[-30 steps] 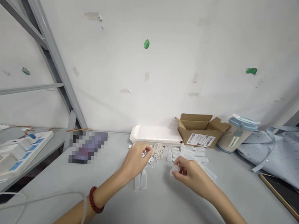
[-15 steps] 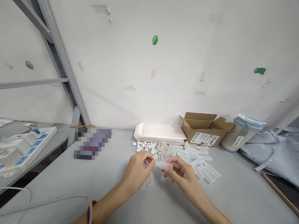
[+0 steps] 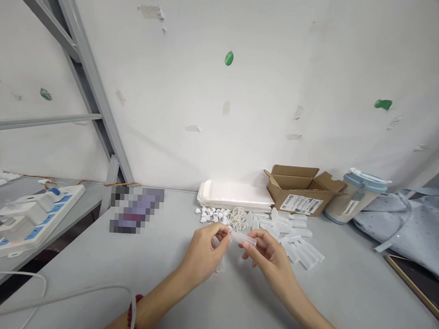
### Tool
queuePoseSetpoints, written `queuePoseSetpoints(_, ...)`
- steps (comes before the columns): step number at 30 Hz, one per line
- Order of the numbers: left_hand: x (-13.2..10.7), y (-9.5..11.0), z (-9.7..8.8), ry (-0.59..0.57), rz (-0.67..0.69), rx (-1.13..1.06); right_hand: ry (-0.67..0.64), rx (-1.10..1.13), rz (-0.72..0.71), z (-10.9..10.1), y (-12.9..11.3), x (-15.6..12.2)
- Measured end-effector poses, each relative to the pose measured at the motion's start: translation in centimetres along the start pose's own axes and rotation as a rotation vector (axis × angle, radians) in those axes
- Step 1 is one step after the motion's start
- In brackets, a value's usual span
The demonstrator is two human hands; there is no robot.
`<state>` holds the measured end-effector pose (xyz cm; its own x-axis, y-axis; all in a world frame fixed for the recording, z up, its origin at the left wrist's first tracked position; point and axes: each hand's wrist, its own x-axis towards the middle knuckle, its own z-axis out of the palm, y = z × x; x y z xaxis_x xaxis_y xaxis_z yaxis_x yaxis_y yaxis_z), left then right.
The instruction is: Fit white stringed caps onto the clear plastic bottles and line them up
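Observation:
My right hand [image 3: 268, 251] is closed on a small translucent plastic tube [image 3: 245, 240], held just above the table with its narrow end to the left. At that narrow end my left hand [image 3: 207, 246] makes a pinch; what lies between thumb and forefinger is too small to make out. Partly hidden beside my left hand, another translucent piece [image 3: 219, 267] rests on the table. Beyond the hands are a cluster of small white caps [image 3: 212, 214], a heap of off-white rubber bands [image 3: 239, 218] and several more translucent tubes [image 3: 303, 251].
White padded envelopes [image 3: 236, 195] are stacked by the wall, beside an open cardboard box [image 3: 301, 191]. Farther right stand a blue-lidded cup [image 3: 355, 196], a blue cloth bag [image 3: 411, 226] and a phone [image 3: 419, 285]. At left are a power strip [image 3: 43, 219] and a cable [image 3: 69, 296].
The tube has shifted slightly right and turned a little in my right hand. My left hand stays pinched at its narrow end. The view has moved slightly.

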<state>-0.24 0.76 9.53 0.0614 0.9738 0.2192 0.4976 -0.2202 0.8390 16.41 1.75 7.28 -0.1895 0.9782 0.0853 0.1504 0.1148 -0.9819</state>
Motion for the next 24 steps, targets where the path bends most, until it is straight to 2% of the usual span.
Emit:
queuePoseSetpoints(7,-0.1,0.0,0.1,-0.017,0.049,-0.060,-0.039,0.016,-0.022,0.1,0.2,-0.1)
queuePoseSetpoints(14,0.0,-0.3,-0.1,0.022,0.056,-0.170,-0.124,0.014,-0.036,0.2,0.4,-0.4)
queuePoseSetpoints(19,0.3,0.1,-0.6,-0.030,-0.046,-0.351,-0.154,-0.062,-0.090,0.4,0.9,-0.5)
queuePoseSetpoints(24,0.4,0.2,-0.7,-0.112,-0.145,-0.538,-0.227,-0.232,-0.224,0.5,1.6,-0.4)
